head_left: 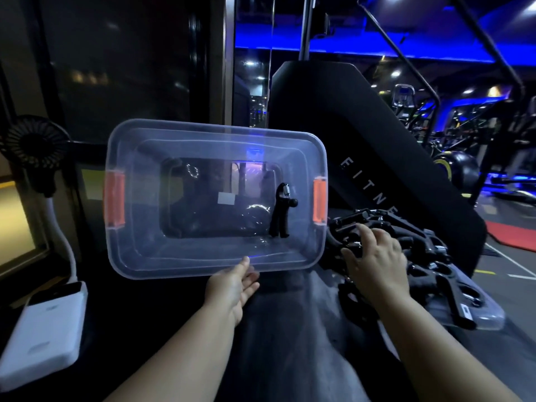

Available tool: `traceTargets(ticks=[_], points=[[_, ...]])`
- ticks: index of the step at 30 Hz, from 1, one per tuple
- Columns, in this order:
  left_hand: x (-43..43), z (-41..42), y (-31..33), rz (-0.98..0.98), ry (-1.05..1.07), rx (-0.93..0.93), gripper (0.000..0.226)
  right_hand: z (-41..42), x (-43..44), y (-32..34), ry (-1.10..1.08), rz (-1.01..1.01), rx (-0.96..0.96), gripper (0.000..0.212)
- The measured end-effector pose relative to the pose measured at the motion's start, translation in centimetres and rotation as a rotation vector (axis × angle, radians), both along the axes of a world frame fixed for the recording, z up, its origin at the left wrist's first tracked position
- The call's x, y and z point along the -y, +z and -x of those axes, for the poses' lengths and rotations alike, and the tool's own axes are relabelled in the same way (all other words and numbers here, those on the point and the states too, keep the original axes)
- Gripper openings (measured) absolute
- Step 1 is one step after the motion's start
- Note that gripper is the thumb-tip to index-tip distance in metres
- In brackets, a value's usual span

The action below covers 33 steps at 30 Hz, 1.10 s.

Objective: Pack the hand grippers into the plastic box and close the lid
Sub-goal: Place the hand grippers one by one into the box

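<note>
The heap of hand grippers [435, 256] hides most of the clear lid [490, 317] beneath; whether the right hand [377, 262] grips one is unclear.

**Non-task stuff around me, dim gym**

Far to my left is a black fan [34, 146], upright. A white cord [69, 250] curves down from it toward a white power bank [43, 329] lying flat on the dark top [139, 309]. Ahead-left is a glass panel [130, 53], dark with faint reflections. Ahead-right is a slanted black machine [348, 111] with white letters "FITNE". Behind it are exercise machines [406, 103] under blue lights [319, 44], too dim to type. A yellow-black round item [455, 166] is right of the machine, ball or wheel, can't tell. Far right, a red mat [510, 233] and white lines [519, 275] are on the floor.
</note>
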State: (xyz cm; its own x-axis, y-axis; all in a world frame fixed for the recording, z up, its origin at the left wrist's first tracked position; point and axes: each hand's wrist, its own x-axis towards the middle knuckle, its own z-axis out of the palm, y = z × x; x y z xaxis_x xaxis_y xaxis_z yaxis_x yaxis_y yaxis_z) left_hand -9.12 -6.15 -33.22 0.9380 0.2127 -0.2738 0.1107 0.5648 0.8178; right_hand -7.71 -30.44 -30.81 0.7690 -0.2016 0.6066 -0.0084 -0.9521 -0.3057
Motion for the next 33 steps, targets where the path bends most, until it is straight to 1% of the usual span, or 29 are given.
traceTargets(ticks=[2,4,7,9,12,16,21,28,30,33], points=[[0.2,0.1,0.0,-0.013,0.013,0.010,0.010,0.8,1.8,-0.2,-0.063,0.074,0.036,0.052],[0.4,0.3,0.0,-0.023,0.022,0.016,0.011,1.5,3.4,-0.5,-0.121,0.092,0.000,0.050],[0.6,0.5,0.2,-0.036,0.029,0.021,0.012,2.3,5.0,-1.5,-0.203,0.011,-0.127,0.059],[0.6,0.5,0.2,-0.044,0.034,0.022,0.012,2.6,5.3,-2.1,-0.200,-0.063,-0.185,0.065],[0.6,0.4,0.1,-0.053,0.040,0.021,0.012,2.7,5.3,-2.4,-0.176,-0.080,-0.213,0.065],[0.8,0.3,-0.2,-0.066,0.043,0.023,0.013,3.1,5.3,-2.4,-0.169,-0.051,-0.213,0.058],[0.8,0.2,-0.4,-0.075,0.053,0.025,0.012,3.5,4.7,-2.2,-0.194,0.017,-0.153,0.051],[0.8,0.2,-0.3,-0.072,0.059,0.023,0.013,4.1,4.5,-1.7,-0.194,-0.076,-0.084,0.040],[0.8,0.2,-0.3,-0.072,0.056,0.026,0.013,4.2,4.5,-1.7,-0.198,-0.117,-0.082,0.039],[0.8,0.2,-0.3,-0.068,0.049,0.025,0.016,4.3,4.4,-1.6,-0.215,-0.125,-0.092,0.039]])
